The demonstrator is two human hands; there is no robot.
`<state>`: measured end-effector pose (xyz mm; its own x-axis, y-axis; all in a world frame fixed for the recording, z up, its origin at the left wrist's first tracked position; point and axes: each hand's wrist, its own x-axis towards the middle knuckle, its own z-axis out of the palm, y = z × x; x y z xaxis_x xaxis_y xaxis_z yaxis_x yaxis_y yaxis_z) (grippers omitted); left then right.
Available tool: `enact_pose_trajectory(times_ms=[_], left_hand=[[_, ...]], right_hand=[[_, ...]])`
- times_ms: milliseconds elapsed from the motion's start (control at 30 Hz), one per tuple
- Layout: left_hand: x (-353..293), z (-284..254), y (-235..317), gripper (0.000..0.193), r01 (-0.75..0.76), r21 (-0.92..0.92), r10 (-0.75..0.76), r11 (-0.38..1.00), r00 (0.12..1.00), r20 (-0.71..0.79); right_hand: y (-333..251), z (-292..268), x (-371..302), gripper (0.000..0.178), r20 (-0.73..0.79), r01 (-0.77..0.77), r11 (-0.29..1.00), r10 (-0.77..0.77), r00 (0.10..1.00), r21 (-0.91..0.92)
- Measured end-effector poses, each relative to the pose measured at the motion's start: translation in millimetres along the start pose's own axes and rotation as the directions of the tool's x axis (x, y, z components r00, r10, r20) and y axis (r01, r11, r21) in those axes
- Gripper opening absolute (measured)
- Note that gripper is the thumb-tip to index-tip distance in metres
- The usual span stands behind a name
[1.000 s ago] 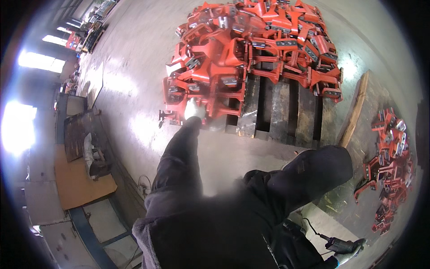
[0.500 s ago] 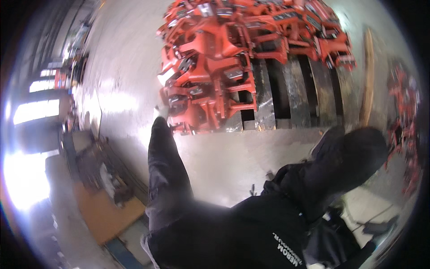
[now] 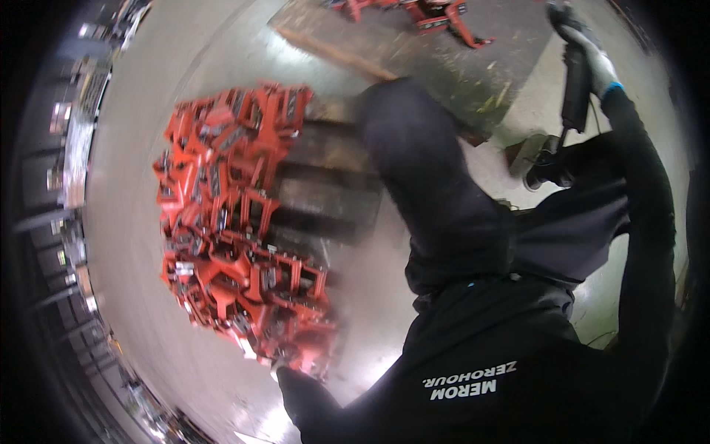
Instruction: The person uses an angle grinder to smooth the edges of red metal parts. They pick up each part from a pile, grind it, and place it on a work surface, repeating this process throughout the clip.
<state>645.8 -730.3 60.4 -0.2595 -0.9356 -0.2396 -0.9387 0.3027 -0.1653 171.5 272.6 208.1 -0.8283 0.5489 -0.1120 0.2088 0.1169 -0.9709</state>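
At the lower end of a heap of red metal brackets [image 3: 222, 277], my left hand [image 3: 276, 369] in a light glove touches the outermost bracket [image 3: 307, 348]. Its fingers are too small and too hidden by the dark sleeve to make out. My right hand [image 3: 597, 63], in a pale glove with a blue cuff, is stretched out at the upper right. It is closed around a long black hand-held power tool [image 3: 576, 92], which hangs beside my leg, away from the brackets. Blur hides the tool's working end.
The brackets lie on a dark slatted pallet [image 3: 325, 181], close to my knee. Another board platform [image 3: 473, 66] carries a few red brackets [image 3: 444, 18], with a wooden beam [image 3: 336, 55] along its edge. Shelving [image 3: 78, 170] stands along the far left.
My view has swung round, so the pallet heap now appears on the left. My right hand with the tool has come fully into sight from the lower right edge. My left hand stays at the brackets.
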Motion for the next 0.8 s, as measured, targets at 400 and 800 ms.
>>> enact_pose_trajectory(times_ms=[400, 800], left_hand=[[-35, -169, 158, 0.058, -0.428, 0.436, 0.413, 0.792, 0.901, 0.134], [-230, -269, 601, 0.062, -0.975, 0.144, 0.938, 0.167, 0.112, -0.328]], right_hand=[[-42, 46, 4, 0.049, 0.228, 0.026, 0.99, -0.056, 0.972, 0.136], [4, 32, 49, 0.084, 0.145, -0.136, 0.963, 0.104, 0.984, 0.231]])
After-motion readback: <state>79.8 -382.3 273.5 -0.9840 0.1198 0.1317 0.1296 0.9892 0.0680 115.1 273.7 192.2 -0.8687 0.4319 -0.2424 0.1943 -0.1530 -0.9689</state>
